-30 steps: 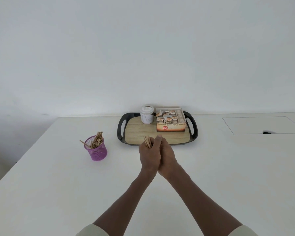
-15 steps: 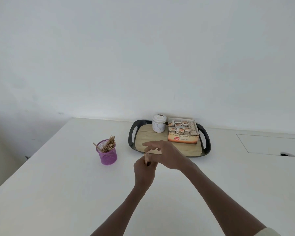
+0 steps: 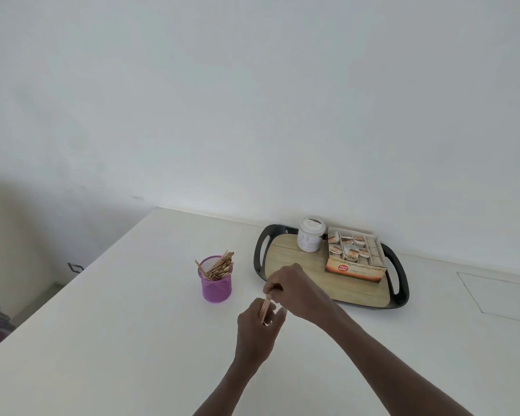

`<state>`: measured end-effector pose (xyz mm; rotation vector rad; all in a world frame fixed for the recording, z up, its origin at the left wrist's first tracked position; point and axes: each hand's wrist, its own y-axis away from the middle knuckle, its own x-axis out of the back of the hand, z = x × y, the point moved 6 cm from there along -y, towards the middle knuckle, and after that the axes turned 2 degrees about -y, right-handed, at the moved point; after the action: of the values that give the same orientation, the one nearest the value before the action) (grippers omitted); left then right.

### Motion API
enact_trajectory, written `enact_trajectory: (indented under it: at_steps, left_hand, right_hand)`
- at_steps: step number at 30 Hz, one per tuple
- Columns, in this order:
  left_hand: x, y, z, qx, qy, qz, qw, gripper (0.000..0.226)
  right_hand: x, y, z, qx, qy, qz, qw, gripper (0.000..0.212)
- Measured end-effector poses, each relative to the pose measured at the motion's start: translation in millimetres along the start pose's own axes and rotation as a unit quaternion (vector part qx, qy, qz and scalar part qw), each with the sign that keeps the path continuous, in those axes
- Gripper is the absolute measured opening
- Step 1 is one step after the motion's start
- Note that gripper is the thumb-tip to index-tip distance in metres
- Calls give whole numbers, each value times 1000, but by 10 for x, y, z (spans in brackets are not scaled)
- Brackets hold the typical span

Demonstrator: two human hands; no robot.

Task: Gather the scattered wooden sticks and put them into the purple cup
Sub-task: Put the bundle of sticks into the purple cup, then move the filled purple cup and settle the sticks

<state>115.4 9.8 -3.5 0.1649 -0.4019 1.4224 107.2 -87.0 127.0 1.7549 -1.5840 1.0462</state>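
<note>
A purple mesh cup stands on the white table, holding several wooden sticks that lean to the right. To the right of the cup and nearer to me, my left hand grips a small upright bundle of wooden sticks. My right hand reaches over from the right, its fingers curled round the top of the same bundle. Both hands hover just above the table, in front of the tray.
A black-rimmed tray with a wood-look base sits behind the hands, carrying a white jar and an open box of sachets. The table's left edge drops to the floor. A flush hatch lies at far right.
My view has swung left, so the cup and tray now sit further right. My right hand has shifted from beside the left hand to on top of the stick bundle.
</note>
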Motion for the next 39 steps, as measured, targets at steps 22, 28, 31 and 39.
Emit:
enact_trajectory:
  at_steps: [22,28,31,39]
  left_hand:
    - [77,129,-720,-83,-343,-32,935,84]
    - [67,129,-745,-89,-354,-36,930,82]
    - [66,130,-735,-85,-355,-38,930,82]
    - [47,118,-745,-71,-350,-53,933,88]
  right_hand:
    - [-703,-1597,-371,11,126,-6,992,22]
    - [-874,-1635,-390,44,178,-55,981,21]
    - [-842,-1622,-391,54,175,-55,982,20]
    - [-589,-1391,-31,-43,-101,94,989,48]
